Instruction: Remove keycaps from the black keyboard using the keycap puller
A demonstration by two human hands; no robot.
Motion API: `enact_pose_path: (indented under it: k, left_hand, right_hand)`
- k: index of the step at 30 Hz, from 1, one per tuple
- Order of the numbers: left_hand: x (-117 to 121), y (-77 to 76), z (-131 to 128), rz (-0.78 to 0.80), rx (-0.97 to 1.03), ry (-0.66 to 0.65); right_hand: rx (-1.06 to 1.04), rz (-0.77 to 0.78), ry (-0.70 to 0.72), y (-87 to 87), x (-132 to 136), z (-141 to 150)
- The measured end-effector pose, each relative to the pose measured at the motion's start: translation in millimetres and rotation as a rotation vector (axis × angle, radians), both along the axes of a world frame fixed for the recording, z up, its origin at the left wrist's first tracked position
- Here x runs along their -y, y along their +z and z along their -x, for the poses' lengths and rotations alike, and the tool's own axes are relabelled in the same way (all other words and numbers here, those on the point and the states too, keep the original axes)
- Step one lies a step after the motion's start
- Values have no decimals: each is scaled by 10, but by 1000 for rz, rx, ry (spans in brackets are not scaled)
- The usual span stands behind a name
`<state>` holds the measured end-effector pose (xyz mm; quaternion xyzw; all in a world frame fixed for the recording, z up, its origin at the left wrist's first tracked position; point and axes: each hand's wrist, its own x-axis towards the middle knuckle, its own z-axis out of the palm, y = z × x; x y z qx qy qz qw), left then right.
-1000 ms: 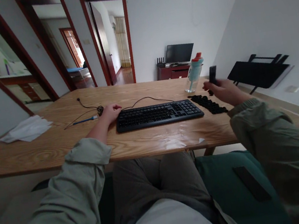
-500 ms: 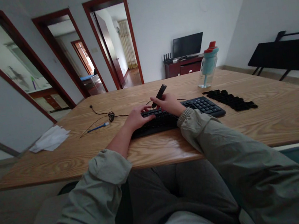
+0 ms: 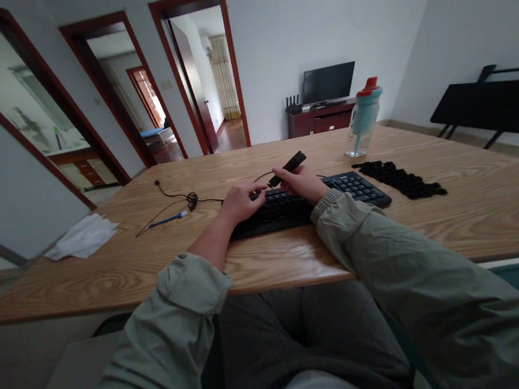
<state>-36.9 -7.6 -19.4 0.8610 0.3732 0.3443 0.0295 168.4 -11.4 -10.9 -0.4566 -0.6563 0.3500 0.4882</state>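
A black keyboard (image 3: pixel 359 189) lies near the table's front edge, partly covered by my hands. My left hand (image 3: pixel 242 202) rests over its left part, thumb and forefinger apart, with nothing visible between them. Gripped in my right hand (image 3: pixel 303 183) is a black bar-shaped tool (image 3: pixel 289 168), tilted up to the right above the keys. Its lower end is close to my left fingertips; I cannot tell whether they touch. Right of the keyboard, several small black pieces that look like keycaps (image 3: pixel 401 178) lie together in rows.
On the wooden table (image 3: pixel 177 268), a blue-handled brush (image 3: pixel 168 219) and a coiled black cable (image 3: pixel 192 200) lie left of the keyboard. White tissues (image 3: pixel 83 237) are at the left edge. A clear bottle with a red lid (image 3: pixel 362 119) stands at the back right.
The black bar-shaped tool has tipped further to the right and lies flatter in my right hand. My left fingers have drawn slightly together and shifted a little over the keys.
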Motion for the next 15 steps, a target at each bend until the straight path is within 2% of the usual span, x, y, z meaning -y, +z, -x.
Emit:
enact_pose_path:
  k: [3, 7, 10, 15]
  left_hand:
    - [-21, -10, 65, 118, 51, -14]
    - [-58, -19, 130, 253, 35, -72]
    - [-93, -23, 179, 270, 54, -70]
    - [-143, -27, 256, 303, 22, -44]
  right_hand:
    - [-3, -11, 80, 14, 41, 11]
    - [109, -95, 89, 18, 85, 4]
    - [199, -139, 68, 5, 103, 0]
    - [199, -140, 36, -22, 106, 12]
